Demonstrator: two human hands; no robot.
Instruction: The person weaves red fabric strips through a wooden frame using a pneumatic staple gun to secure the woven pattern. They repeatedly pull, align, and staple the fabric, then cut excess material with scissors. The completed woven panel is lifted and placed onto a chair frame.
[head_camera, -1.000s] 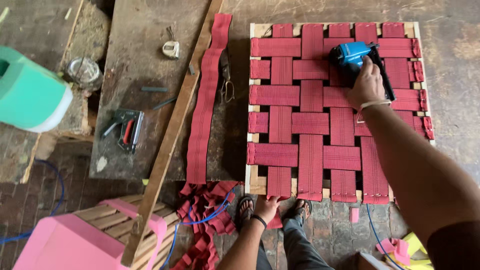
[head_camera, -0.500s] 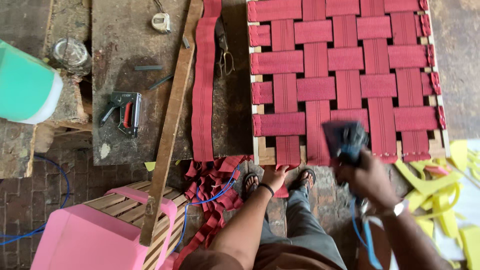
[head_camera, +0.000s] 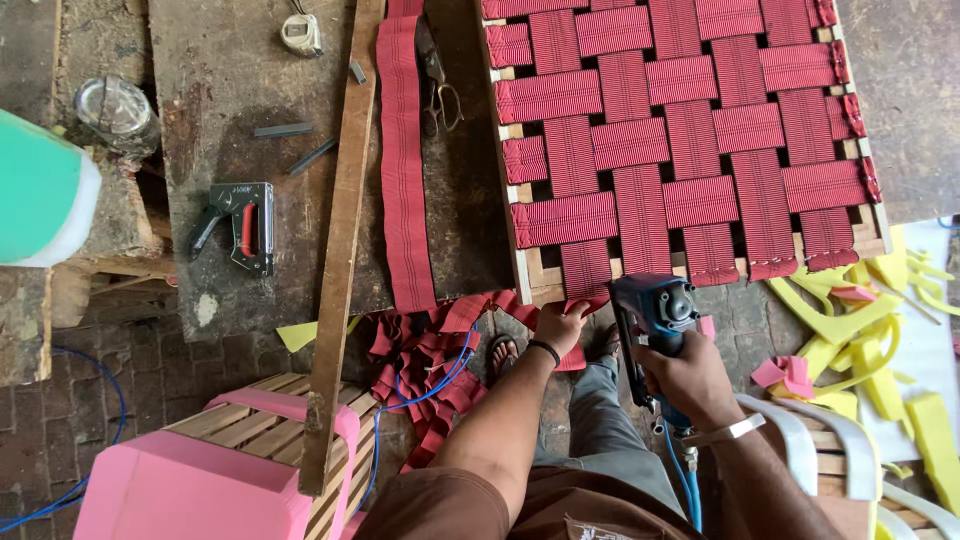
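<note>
Below, near the front edge of the square wooden frame woven with dark red webbing straps (head_camera: 680, 140), both hands are seen at work. The blue pneumatic staple gun (head_camera: 655, 320) is gripped firmly by the right hand (head_camera: 690, 380), its head held just beside the frame's near rail, with a blue air hose (head_camera: 690, 490) hanging from its handle. The loose end of a red webbing strap (head_camera: 585, 300) is pinched by the left hand (head_camera: 558, 325) at the same rail, close to the gun.

The frame is laid on a worn, stained counter (head_camera: 230, 90). A long red webbing strip (head_camera: 400, 160) is stretched out to the left of the frame, beside a long wooden batten (head_camera: 340, 250). Further left, a grey and red manual staple gun (head_camera: 245, 225), a small tape measure (head_camera: 300, 35) and scissors (head_camera: 440, 90) are lying on the counter. A heap of red webbing offcuts (head_camera: 420, 360) is piled on the brick floor, and yellow foam scraps (head_camera: 880, 330) are scattered to the right.
</note>
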